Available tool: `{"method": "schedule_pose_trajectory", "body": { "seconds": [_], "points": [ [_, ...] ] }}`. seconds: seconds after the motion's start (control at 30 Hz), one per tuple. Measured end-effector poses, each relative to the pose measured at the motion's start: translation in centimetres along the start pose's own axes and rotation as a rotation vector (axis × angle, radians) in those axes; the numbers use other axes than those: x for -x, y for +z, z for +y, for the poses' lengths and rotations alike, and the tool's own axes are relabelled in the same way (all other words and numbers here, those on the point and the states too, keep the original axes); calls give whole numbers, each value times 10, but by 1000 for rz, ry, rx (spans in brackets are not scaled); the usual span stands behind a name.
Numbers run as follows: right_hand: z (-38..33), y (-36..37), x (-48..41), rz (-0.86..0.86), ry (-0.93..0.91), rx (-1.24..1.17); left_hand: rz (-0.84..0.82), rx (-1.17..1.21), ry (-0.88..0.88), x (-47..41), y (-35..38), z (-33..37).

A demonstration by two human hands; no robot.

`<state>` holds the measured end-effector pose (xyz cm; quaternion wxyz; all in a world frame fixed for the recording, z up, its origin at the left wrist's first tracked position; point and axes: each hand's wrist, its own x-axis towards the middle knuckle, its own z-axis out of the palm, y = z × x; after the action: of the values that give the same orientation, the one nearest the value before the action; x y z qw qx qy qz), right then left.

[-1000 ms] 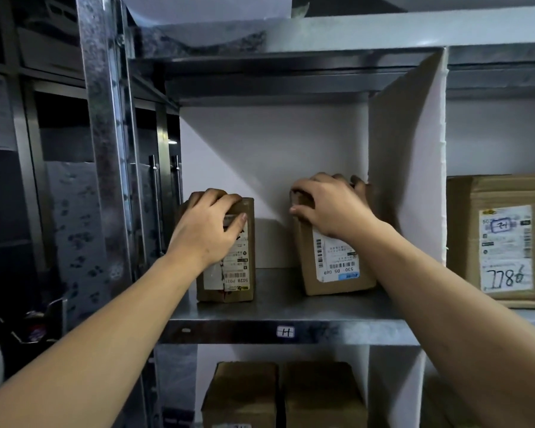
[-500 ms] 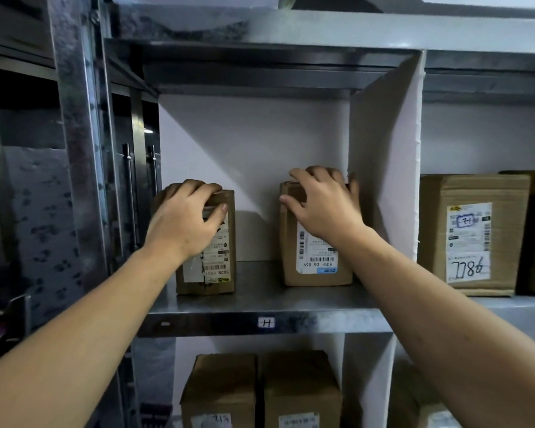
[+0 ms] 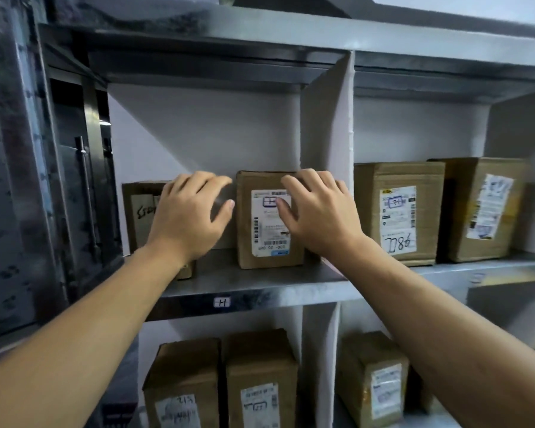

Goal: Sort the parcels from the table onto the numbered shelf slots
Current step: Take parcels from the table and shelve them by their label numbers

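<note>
Two small cardboard parcels stand upright in the shelf slot tagged "H" (image 3: 221,302). The left parcel (image 3: 138,211) has handwriting on its label and is mostly hidden behind my left hand (image 3: 189,217). That hand hovers in front of it with relaxed, spread fingers and holds nothing. The middle parcel (image 3: 264,242) carries a white barcode label. My right hand (image 3: 318,211) lies open over its upper right corner, thumb against the label and fingers loose by the top edge.
A white divider (image 3: 328,143) walls the slot on the right. Beyond it stand two larger boxes (image 3: 399,211) (image 3: 482,208). The shelf below holds several boxes (image 3: 260,375). A steel upright (image 3: 19,180) and a dark cabinet stand on the left.
Both hands have let go of the parcel tops and drawn back with fingers loosened. The two parcels stay standing on the shelf. My view has swung right, showing more of the neighbouring slot.
</note>
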<state>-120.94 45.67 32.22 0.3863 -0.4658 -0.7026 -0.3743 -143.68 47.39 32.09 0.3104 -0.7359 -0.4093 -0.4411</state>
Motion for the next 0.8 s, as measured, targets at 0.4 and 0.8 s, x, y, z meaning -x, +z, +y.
{"method": "schedule_pose_trajectory", "body": {
  "seconds": [0.4,0.8],
  "points": [
    [112,-60,54,-82,184,232,81,192,183,-38,29,122],
    [269,-75,61,-45,297,170,45,167,228,-107,88,246]
  ]
}}
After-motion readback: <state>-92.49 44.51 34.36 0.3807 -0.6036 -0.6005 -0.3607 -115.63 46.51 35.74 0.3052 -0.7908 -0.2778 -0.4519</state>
